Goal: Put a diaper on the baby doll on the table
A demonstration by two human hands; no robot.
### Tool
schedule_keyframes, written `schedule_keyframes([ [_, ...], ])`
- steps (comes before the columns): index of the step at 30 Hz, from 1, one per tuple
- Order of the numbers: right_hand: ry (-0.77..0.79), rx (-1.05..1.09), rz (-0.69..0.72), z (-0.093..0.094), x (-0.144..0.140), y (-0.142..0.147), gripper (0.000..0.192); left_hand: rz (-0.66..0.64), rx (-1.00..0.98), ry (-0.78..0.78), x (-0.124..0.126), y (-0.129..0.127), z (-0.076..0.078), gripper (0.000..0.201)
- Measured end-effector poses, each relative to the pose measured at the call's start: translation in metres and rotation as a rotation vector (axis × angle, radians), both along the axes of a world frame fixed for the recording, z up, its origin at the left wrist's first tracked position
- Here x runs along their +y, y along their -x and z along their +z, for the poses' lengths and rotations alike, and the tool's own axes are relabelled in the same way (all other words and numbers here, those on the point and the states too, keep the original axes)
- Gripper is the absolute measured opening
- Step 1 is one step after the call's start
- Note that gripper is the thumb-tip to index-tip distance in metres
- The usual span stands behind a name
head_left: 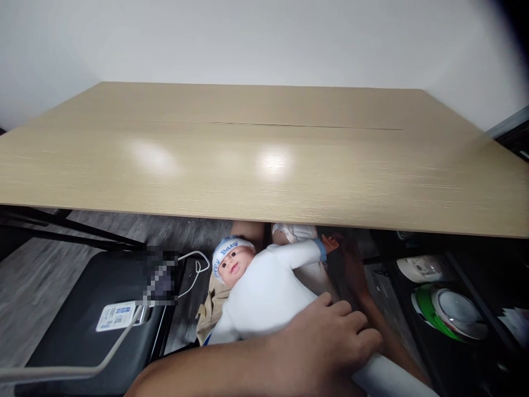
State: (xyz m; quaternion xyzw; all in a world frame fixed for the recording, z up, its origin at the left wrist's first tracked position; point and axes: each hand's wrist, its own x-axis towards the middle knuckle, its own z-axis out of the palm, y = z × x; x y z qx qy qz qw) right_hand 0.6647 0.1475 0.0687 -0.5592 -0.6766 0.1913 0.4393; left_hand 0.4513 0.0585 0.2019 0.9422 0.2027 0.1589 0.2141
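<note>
A baby doll [264, 286] in a white suit and a white-and-blue cap lies below the near edge of the light wooden table [264, 165], face up towards me. My left hand [330, 336] comes in from the bottom left and is closed over the doll's lower body and leg. My right hand [349, 251] reaches up from the lower right in the shadow under the table. It is at the doll's raised arm and blue cuff, and its fingers are too dark to read. A tan cloth [210, 309] sits under the doll's shoulder.
A black seat or case [82, 331] with a white label is at lower left, with a white cable [194, 270] beside it. At right, a black shelf [487, 309] holds a green-and-white round appliance [446, 311] and a white one [421, 267]. Black table legs cross at left.
</note>
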Motion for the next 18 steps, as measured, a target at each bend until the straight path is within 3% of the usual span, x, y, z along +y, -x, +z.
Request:
schedule_keyframes([
  [3, -0.038, 0.109, -0.144, 0.008, -0.02, -0.018, 0.028, -0.005, 0.013, -0.013, -0.001, -0.001, 0.0, 0.043],
  [5, -0.103, 0.107, -0.103, 0.029, -0.032, -0.021, 0.027, -0.012, 0.02, -0.021, -0.001, 0.0, 0.001, 0.042],
  [8, -0.209, -0.114, 0.174, 0.067, -0.035, -0.007, 0.042, -0.021, 0.024, -0.029, -0.001, 0.001, 0.004, 0.04],
  [11, -0.234, -0.418, 0.493, 0.092, -0.021, 0.02, 0.058, -0.03, 0.016, -0.031, -0.003, 0.002, 0.004, 0.036],
  [14, -0.185, -0.576, 0.685, 0.1, -0.002, 0.049, 0.063, -0.056, 0.013, -0.043, -0.005, 0.003, 0.005, 0.038],
  [18, -0.04, -0.674, 0.785, 0.103, 0.011, 0.077, 0.058, -0.074, 0.043, -0.062, -0.007, 0.009, 0.011, 0.04],
])
